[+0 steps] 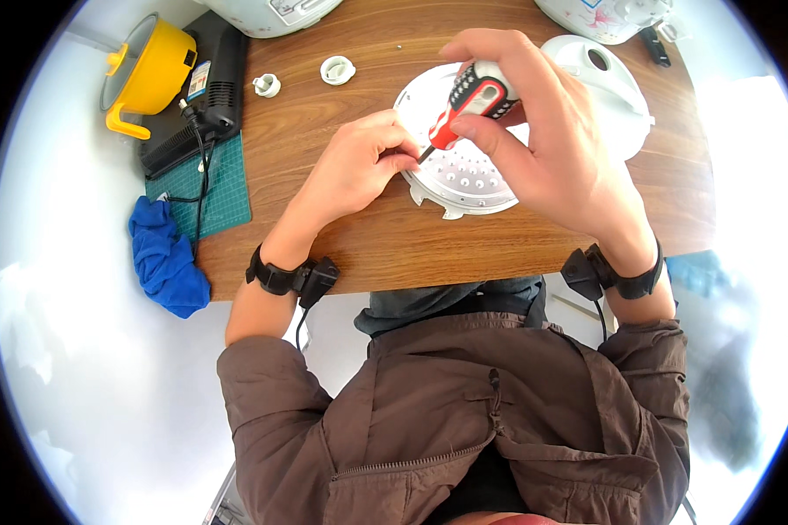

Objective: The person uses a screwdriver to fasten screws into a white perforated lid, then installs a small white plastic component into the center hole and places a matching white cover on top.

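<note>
In my right hand (562,144) is a screwdriver (468,105) with a red, black and white handle, tilted so its shaft runs down to the left. The tip meets the rim of a round white disc (468,179) with raised dimples and small tabs on its edge. My left hand (363,166) is closed at that same rim, thumb and forefinger pinched beside the screwdriver tip. Whatever lies between those fingers is hidden. Behind my right hand a white plastic lid cover (608,96) with an oval hole rests on the table.
Two small white plastic caps (337,70) lie on the wooden table (359,254). At left are a yellow pot (153,66), a black appliance (214,96), a green cutting mat (223,188) and a blue cloth (162,258). White cookers (271,13) stand along the far edge.
</note>
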Demonstrator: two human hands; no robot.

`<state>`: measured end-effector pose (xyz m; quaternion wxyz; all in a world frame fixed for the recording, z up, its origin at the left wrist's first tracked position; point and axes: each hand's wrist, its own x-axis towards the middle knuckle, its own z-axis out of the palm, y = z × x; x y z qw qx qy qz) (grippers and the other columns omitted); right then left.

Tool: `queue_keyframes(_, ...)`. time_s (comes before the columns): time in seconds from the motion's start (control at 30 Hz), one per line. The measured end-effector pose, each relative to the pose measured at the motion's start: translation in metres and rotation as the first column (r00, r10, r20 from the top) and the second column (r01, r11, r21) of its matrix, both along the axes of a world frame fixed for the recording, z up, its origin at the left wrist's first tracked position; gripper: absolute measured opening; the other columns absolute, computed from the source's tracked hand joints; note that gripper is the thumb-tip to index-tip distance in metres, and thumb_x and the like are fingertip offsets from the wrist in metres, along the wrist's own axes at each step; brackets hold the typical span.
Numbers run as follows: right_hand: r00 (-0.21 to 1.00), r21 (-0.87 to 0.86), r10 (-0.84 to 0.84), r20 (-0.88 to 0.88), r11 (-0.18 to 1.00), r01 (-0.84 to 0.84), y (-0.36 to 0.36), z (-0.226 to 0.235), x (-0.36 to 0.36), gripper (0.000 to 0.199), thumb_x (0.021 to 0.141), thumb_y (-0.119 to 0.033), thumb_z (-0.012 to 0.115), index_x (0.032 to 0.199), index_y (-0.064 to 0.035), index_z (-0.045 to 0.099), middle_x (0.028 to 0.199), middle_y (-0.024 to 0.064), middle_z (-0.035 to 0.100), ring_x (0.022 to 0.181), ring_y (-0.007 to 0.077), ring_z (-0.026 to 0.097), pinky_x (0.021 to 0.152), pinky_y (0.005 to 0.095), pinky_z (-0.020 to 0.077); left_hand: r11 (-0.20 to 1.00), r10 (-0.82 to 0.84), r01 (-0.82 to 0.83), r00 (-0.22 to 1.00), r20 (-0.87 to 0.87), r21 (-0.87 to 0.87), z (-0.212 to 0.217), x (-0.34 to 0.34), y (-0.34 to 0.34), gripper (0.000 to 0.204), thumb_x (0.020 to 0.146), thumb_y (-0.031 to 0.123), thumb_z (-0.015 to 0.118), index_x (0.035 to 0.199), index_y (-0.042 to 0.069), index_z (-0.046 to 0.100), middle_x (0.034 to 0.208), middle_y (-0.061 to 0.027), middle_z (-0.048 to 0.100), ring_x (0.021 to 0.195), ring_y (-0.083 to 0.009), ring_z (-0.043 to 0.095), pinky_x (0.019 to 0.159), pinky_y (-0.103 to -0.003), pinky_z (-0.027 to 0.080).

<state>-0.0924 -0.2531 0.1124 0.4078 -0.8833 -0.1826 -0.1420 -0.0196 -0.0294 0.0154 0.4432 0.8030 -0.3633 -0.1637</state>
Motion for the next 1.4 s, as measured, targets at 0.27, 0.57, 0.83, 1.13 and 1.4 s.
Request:
queue_keyframes(0.27,0.974,-0.147,0.155,0.163,0.98,-0.131,0.012,0.007,0.011,0.044,0.085,-0.003,0.074,0.126,-0.0046,0.058,0.111,0.0112,0.067,0.088,0.03,0.069,0.071,0.0349,0.0549,0.99,-0.013,0.0,0.996,-0.088,-0.138,-0.012,0.005,0.005,0.006,0.087,-0.004,0.072,0.092,-0.002,0.069,0.094,-0.01,0.065,0.082,-0.0234,0.064,0.072,-0.035,0.051)
queue_keyframes(0.57,0.959,-0.208,0.263,0.109,0.949,-0.237,0.02,0.019,0.02,0.048,0.084,-0.005,0.075,0.128,-0.0023,0.056,0.103,0.0123,0.064,0.083,0.0306,0.067,0.066,0.0365,0.0538,0.992,-0.017,0.014,1.0,-0.026,-0.129,-0.012,0.001,0.006,0.008,0.087,-0.004,0.071,0.09,-0.003,0.064,0.092,-0.0118,0.061,0.084,-0.0264,0.064,0.073,-0.037,0.052)
queue_keyframes(0.83,0.94,-0.195,0.341,-0.023,0.921,-0.339,0.014,0.031,0.024,0.054,0.084,-0.002,0.072,0.133,0.0047,0.049,0.107,0.0189,0.059,0.087,0.0363,0.069,0.066,0.0401,0.0568,0.997,-0.044,0.041,0.998,-0.044,-0.068,-0.006,0.003,0.011,0.008,0.089,-0.003,0.071,0.096,-0.002,0.067,0.097,-0.0117,0.062,0.088,-0.027,0.063,0.077,-0.038,0.05)
queue_keyframes(1.13,0.857,-0.43,0.509,-0.08,0.758,-0.49,-0.005,0.055,0.045,0.043,0.092,-0.013,0.067,0.128,0.0035,0.051,0.103,0.0157,0.055,0.077,0.0311,0.066,0.064,0.0389,0.0567,0.988,-0.083,0.068,0.991,-0.109,-0.139,-0.01,0.004,0.008,0.011,0.091,0.0,0.071,0.101,-0.002,0.07,0.103,-0.0109,0.064,0.094,-0.0272,0.063,0.081,-0.037,0.05)
queue_keyframes(1.4,0.958,-0.519,0.268,0.097,0.835,-0.181,0.022,0.036,0.023,0.04,0.086,-0.011,0.073,0.124,-0.0108,0.062,0.093,0.0084,0.058,0.075,0.0284,0.064,0.062,0.038,0.051,0.99,-0.073,0.063,0.994,-0.076,-0.129,-0.007,0.004,0.008,0.012,0.089,0.0,0.072,0.101,-0.004,0.069,0.098,-0.0121,0.067,0.089,-0.0287,0.063,0.079,-0.038,0.052)
